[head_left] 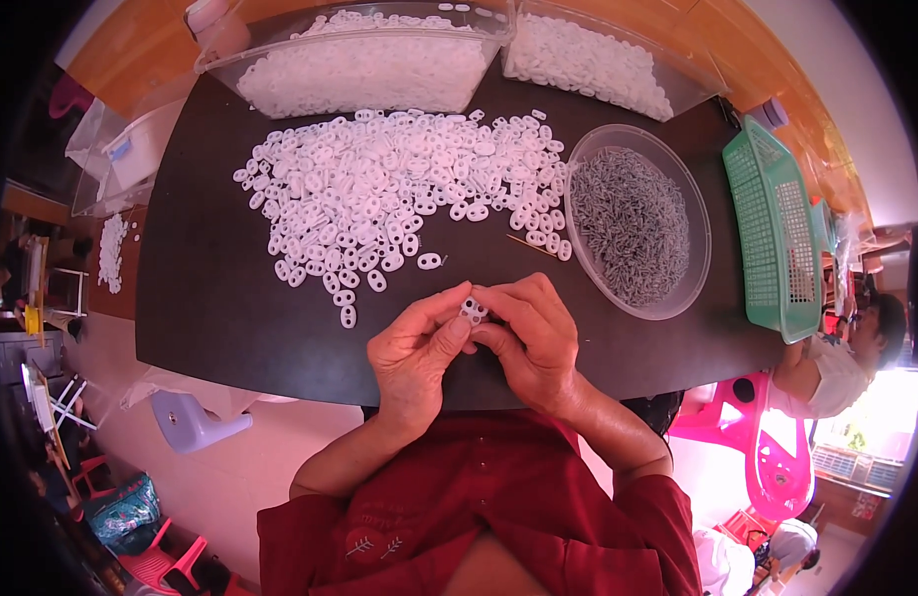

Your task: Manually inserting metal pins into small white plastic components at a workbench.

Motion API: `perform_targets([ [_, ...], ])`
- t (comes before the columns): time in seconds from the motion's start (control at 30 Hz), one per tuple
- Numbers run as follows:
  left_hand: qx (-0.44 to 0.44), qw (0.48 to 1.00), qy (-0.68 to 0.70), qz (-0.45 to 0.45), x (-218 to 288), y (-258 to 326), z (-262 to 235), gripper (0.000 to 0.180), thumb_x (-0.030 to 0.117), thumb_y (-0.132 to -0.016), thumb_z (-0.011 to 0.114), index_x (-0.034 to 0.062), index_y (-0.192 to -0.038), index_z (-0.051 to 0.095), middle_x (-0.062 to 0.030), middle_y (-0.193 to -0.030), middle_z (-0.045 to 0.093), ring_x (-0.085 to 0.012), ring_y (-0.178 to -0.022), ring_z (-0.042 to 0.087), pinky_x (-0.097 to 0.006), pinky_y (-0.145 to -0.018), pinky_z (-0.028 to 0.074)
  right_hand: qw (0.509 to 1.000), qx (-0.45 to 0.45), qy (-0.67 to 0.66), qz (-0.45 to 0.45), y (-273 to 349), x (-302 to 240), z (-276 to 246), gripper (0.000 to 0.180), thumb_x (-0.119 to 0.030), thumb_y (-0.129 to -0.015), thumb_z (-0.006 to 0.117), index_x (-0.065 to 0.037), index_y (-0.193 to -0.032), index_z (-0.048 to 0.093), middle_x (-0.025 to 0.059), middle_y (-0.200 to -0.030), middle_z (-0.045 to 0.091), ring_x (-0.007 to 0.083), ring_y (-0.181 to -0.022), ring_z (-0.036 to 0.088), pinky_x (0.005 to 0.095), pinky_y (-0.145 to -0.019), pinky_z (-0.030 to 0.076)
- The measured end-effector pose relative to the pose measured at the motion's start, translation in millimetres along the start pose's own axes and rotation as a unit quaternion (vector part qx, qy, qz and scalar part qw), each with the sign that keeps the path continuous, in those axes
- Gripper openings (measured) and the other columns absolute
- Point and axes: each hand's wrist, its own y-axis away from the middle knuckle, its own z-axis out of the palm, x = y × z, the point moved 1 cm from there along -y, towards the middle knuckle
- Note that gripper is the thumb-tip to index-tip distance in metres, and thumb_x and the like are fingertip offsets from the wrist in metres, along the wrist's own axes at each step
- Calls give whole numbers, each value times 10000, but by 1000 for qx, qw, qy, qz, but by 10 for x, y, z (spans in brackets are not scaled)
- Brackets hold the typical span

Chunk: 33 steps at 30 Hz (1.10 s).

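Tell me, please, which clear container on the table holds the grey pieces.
The round tub right of the white pile; both rectangular bins hold white pieces.

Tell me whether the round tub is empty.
Not empty: the tub has small grey pieces heaped inside, visible through its open top.

We see bright, pink-tinged light, a blown-out opening (pixel 898 397) at lower right, washed-out white pieces (pixel 374 169), and straight edges bowing toward the dark fisheye rim
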Motion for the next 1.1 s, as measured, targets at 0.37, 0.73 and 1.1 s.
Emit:
perform_targets([
  [0.37, 3, 1000, 23, 7, 1, 20, -7, 252, -15, -875, 603, -65, -1121, 604, -95, -924, 650, -117, -767, 583, -241, -657, 498, 997, 9, -42, 57, 14, -49, 27, 347, 23, -698, 717, 6, -1036, 640, 83, -874, 633, 182, -723, 543, 274, -576, 446],
  [0.73, -7, 999, 21, 33, -42, 30, -51, 238, 8, -870, 622, -67, -1096, 616, -105, -931, 646, -132, -773, 596, -251, -670, 508, 996, 42, -49, 55, 39, -101, 70, 353, 30, -674, 717, 14, -1018, 641, 101, -881, 645, 237, -729, 560, 317, -627, 464],
  [1.1, -11, 996, -9, 86, -80, 48, -65, 212, 23, -880, 625, -35, -1083, 621, -64, -890, 621, -89, -713, 561, -200, -623, 482, 997, 65, -31, -12, 57, -107, 114, 355, 42, -673, 725, 44, -1016, 634, 110, -867, 658, 229, -721, 579, 292, -602, 472],
])
